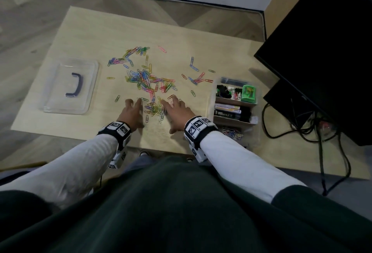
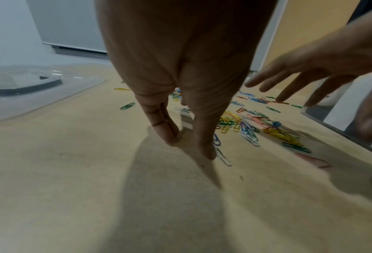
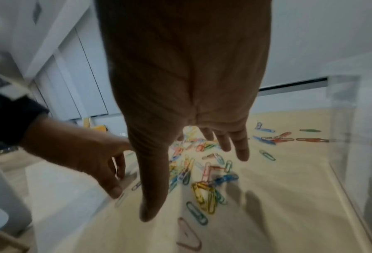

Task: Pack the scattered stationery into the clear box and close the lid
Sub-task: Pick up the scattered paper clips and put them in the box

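Coloured paper clips (image 1: 148, 79) lie scattered across the middle of the wooden table (image 1: 84, 31). A small heap of clips (image 1: 155, 109) sits between my two hands. My left hand (image 1: 131, 112) rests on the table left of the heap, its fingertips (image 2: 206, 152) touching the wood beside a white clip (image 2: 224, 158). My right hand (image 1: 177, 110) is spread flat, fingers straight, on the heap's right side; in the right wrist view it (image 3: 187, 130) hovers just over the clips (image 3: 204, 193). The clear box (image 1: 234, 110) stands at the right, holding stationery. Its clear lid (image 1: 70, 85) lies at the left.
A green sharpener (image 1: 249, 93) and markers (image 1: 231, 111) fill the box's compartments; more clips (image 1: 231, 132) lie in its near section. A black monitor (image 1: 322, 51) and cables (image 1: 314, 132) stand to the right of the table. The box wall (image 3: 353, 137) is close to my right hand.
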`<state>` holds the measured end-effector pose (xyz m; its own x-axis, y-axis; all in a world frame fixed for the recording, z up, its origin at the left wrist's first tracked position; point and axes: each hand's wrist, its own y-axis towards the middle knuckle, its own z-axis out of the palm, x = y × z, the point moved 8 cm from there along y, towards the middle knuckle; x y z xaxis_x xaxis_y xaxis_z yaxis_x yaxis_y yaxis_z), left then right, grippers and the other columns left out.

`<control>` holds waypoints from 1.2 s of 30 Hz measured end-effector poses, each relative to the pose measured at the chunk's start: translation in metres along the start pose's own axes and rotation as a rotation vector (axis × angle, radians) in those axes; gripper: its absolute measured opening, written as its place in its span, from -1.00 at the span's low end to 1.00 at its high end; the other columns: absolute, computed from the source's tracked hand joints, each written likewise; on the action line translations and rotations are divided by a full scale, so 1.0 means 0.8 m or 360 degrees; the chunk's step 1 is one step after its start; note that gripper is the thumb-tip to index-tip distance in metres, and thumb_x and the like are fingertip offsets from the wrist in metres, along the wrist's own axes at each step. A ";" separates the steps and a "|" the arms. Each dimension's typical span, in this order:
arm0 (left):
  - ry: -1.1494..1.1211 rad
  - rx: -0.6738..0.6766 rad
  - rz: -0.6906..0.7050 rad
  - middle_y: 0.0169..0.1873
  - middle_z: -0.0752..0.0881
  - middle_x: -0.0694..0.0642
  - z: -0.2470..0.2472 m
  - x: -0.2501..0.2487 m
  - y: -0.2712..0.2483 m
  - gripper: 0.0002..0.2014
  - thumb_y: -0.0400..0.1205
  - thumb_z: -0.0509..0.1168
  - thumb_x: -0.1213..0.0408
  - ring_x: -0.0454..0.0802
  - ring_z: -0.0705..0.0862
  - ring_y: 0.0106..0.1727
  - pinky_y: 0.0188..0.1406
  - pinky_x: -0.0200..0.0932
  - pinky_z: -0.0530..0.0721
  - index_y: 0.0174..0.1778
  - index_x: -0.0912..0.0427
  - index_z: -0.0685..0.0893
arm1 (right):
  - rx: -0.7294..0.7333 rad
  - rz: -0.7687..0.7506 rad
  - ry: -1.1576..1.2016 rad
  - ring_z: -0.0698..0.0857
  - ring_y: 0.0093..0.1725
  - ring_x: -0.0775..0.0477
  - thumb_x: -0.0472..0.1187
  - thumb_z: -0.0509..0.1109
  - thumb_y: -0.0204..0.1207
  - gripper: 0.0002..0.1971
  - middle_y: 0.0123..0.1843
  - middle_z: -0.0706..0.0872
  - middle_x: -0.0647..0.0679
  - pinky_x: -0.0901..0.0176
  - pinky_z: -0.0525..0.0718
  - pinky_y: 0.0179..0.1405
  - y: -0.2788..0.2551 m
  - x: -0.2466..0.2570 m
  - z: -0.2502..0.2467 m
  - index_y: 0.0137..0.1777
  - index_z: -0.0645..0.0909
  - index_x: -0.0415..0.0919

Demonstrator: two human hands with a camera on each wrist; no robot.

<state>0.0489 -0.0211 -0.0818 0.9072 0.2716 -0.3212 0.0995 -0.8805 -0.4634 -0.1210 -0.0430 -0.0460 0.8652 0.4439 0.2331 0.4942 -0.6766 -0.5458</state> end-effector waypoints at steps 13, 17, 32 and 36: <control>0.0117 0.0135 0.0333 0.41 0.25 0.34 0.002 -0.038 0.026 0.15 0.21 0.71 0.23 0.40 0.60 0.21 0.23 0.14 0.66 0.64 0.06 0.15 | -0.0092 0.0167 -0.0139 0.33 0.52 -0.45 -0.27 0.61 0.34 -0.07 0.58 0.24 -0.38 -0.23 0.57 0.30 0.041 -0.004 0.015 0.66 0.17 -0.18; 0.0152 0.0154 0.0443 0.36 0.29 0.32 0.006 -0.062 0.030 0.05 0.25 0.69 0.20 0.37 0.64 0.13 0.15 0.12 0.69 0.61 0.05 0.23 | -0.0234 0.0147 -0.0024 0.43 0.35 -0.38 -0.50 0.31 0.47 -0.52 0.39 0.39 -0.31 -0.18 0.60 0.05 0.041 0.000 -0.005 0.41 0.41 -0.31; 0.0249 0.0210 0.0580 0.06 0.49 0.31 0.007 -0.082 0.036 -0.70 0.62 0.36 0.24 0.32 0.69 -0.17 -0.15 0.12 0.69 0.22 0.25 0.52 | -0.0419 0.0242 0.0169 0.62 0.13 -0.34 -0.49 0.28 0.56 -0.69 0.19 0.59 -0.29 -0.07 0.56 -0.03 0.046 -0.010 -0.002 0.28 0.51 -0.30; 0.0224 0.0161 0.0557 0.01 0.53 0.29 0.002 -0.080 0.038 -0.80 0.66 0.28 0.25 0.32 0.68 -0.16 -0.20 0.06 0.61 0.13 0.27 0.56 | -0.0443 0.0329 0.0387 0.62 0.00 -0.36 -0.55 0.21 0.50 -0.71 0.07 0.62 -0.29 0.02 0.44 -0.19 0.050 -0.023 -0.008 0.16 0.51 -0.30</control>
<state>-0.0068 -0.0642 -0.0767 0.9270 -0.1003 -0.3614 -0.2603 -0.8657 -0.4275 -0.1165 -0.0821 -0.0675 0.9268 0.1533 0.3430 0.2834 -0.8846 -0.3704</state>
